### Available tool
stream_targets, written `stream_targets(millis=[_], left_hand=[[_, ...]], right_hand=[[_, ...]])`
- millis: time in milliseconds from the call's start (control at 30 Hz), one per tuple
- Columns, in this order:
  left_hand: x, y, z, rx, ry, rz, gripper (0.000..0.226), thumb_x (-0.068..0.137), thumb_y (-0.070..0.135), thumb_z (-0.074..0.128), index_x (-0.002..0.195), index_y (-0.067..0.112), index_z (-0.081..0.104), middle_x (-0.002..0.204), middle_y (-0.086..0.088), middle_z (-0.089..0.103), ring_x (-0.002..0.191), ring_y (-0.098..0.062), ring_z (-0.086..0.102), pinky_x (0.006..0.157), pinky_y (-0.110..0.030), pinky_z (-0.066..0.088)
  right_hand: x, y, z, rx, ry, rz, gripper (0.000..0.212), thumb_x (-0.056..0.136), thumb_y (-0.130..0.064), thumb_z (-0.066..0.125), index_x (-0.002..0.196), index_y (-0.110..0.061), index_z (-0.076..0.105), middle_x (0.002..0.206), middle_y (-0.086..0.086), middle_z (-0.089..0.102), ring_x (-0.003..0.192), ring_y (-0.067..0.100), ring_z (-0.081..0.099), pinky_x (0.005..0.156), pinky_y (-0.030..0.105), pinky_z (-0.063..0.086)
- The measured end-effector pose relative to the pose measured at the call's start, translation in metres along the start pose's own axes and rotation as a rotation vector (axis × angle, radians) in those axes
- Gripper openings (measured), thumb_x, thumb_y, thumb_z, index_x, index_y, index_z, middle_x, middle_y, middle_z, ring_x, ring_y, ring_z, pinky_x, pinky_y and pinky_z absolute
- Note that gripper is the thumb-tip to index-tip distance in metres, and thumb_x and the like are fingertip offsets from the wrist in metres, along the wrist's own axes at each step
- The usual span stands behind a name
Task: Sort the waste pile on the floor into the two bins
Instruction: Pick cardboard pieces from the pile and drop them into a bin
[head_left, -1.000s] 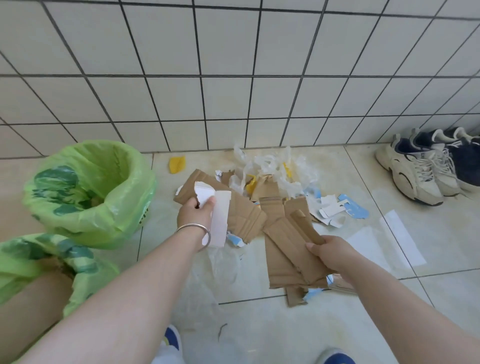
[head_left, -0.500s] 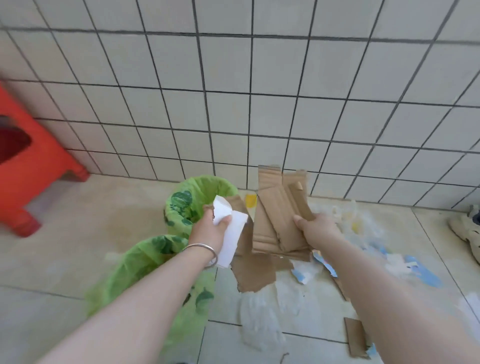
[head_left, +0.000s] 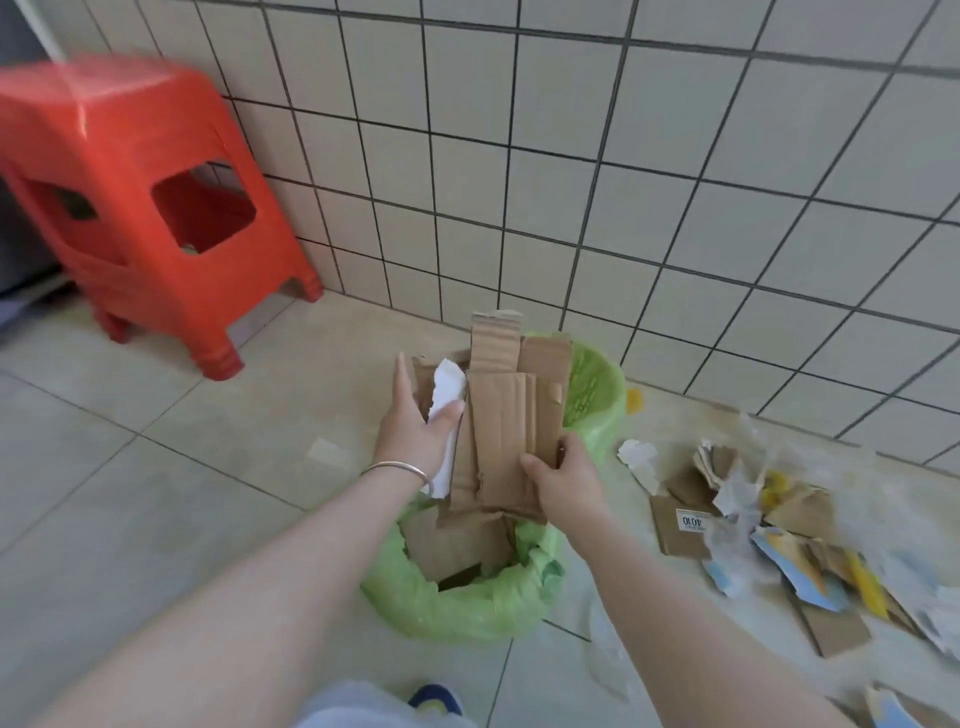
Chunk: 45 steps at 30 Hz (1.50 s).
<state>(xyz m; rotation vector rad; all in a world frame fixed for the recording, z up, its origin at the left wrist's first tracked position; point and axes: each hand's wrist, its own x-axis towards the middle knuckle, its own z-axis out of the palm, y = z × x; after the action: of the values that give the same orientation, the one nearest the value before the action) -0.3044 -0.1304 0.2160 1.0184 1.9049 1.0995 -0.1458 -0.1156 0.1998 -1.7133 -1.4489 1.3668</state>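
The left hand (head_left: 410, 431) clamps a white paper scrap (head_left: 447, 415) and the right hand (head_left: 563, 480) grips the lower edge of the cardboard stack (head_left: 506, 421). Directly below both grips sits the near green-lined bin (head_left: 467, 603), cardboard inside; the far bin (head_left: 592, 395) lies beyond, the waste pile (head_left: 779, 530) on the floor right of the right-hand grip.

A red plastic stool (head_left: 140, 208) (blurred) stands against the tiled wall (head_left: 623, 182).

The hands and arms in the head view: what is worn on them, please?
Both forearms are bare, with no sleeves in view. The left hand has a thin silver-coloured bangle around its wrist. The right hand shows no ring, watch or glove, and neither hand is gloved.
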Motion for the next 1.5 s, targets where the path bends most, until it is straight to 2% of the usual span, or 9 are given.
stream_targets(millis=[133,400,567,900,1000,1133,1233,1300,1500], left_hand=[[0.01,-0.012,-0.011,-0.062,-0.043,-0.161,0.032,0.094,0.022,0.05,0.125,0.013,0.05,0.109,0.0,0.056,0.1,-0.019,0.052,0.082,-0.022,0.032],[0.028,-0.059,0.013,0.034,-0.212,-0.354,0.045,0.094,0.009,0.045,0.138,0.018,0.042,0.13,-0.013,0.055,0.116,-0.029,0.052,0.082,-0.025,0.036],[0.05,-0.089,0.037,0.068,-0.195,-0.484,0.052,0.093,0.009,0.04,0.144,0.019,0.034,0.141,-0.012,0.046,0.124,-0.033,0.048,0.103,-0.034,0.04],[0.065,-0.144,0.075,0.477,-0.394,-0.602,0.035,0.087,0.01,0.05,0.122,0.007,0.054,0.124,-0.013,0.058,0.116,-0.032,0.055,0.097,-0.034,0.045],[0.066,-0.146,0.083,0.591,-0.425,-0.548,0.028,0.082,0.014,0.058,0.11,0.009,0.06,0.118,-0.012,0.063,0.11,-0.029,0.06,0.088,-0.029,0.048],[0.067,-0.119,0.078,0.982,-0.478,-0.318,0.027,0.08,0.027,0.064,0.1,0.01,0.065,0.106,-0.009,0.067,0.099,-0.026,0.064,0.075,-0.027,0.048],[0.06,-0.085,0.075,1.272,-0.421,-0.068,0.033,0.084,0.033,0.059,0.107,0.01,0.065,0.111,-0.007,0.066,0.102,-0.026,0.064,0.078,-0.03,0.051],[0.048,-0.066,0.08,1.345,-0.389,0.038,0.034,0.087,0.036,0.054,0.109,0.013,0.065,0.112,-0.006,0.065,0.102,-0.026,0.064,0.077,-0.03,0.05],[-0.007,-0.014,0.128,1.228,-0.431,0.272,0.03,0.092,0.023,0.039,0.106,0.023,0.066,0.109,-0.007,0.067,0.096,-0.029,0.064,0.076,-0.033,0.049]], right_hand=[[0.011,0.009,0.035,-0.051,-0.027,-0.002,0.035,0.09,-0.013,0.057,0.123,-0.015,0.044,0.121,0.004,0.058,0.113,0.026,0.055,0.094,0.037,0.044],[0.033,0.06,0.07,-0.307,-0.076,0.19,0.041,0.091,-0.019,0.056,0.13,-0.01,0.047,0.128,0.008,0.059,0.118,0.03,0.055,0.092,0.034,0.045],[0.053,0.077,0.084,-0.506,-0.07,0.29,0.028,0.09,-0.022,0.055,0.115,-0.009,0.054,0.114,0.01,0.062,0.105,0.029,0.06,0.077,0.029,0.046],[0.085,0.118,0.113,-0.998,-0.538,0.379,0.036,0.1,-0.013,0.029,0.122,-0.003,0.055,0.129,0.015,0.056,0.106,0.027,0.058,0.079,0.031,0.045],[0.088,0.116,0.108,-0.994,-0.583,0.365,0.032,0.101,-0.017,0.027,0.1,-0.006,0.057,0.127,0.017,0.058,0.07,0.026,0.048,0.078,0.035,0.049],[0.081,0.107,0.099,-0.868,-0.549,0.381,0.042,0.1,-0.029,0.032,0.072,-0.004,0.049,0.123,0.019,0.062,0.061,0.028,0.05,0.05,0.026,0.037],[0.069,0.09,0.08,-0.626,-0.449,0.282,0.039,0.096,-0.035,0.043,0.067,-0.01,0.046,0.089,0.014,0.067,0.05,0.02,0.047,0.048,0.026,0.043],[0.055,0.075,0.06,-0.521,-0.354,0.167,0.032,0.094,-0.028,0.044,0.071,-0.008,0.053,0.072,0.009,0.059,0.059,0.024,0.058,0.054,0.029,0.051],[0.013,0.065,-0.024,-0.393,-0.113,0.059,0.025,0.087,-0.012,0.044,0.098,-0.008,0.065,0.105,0.016,0.067,0.099,0.032,0.06,0.069,0.028,0.042]])
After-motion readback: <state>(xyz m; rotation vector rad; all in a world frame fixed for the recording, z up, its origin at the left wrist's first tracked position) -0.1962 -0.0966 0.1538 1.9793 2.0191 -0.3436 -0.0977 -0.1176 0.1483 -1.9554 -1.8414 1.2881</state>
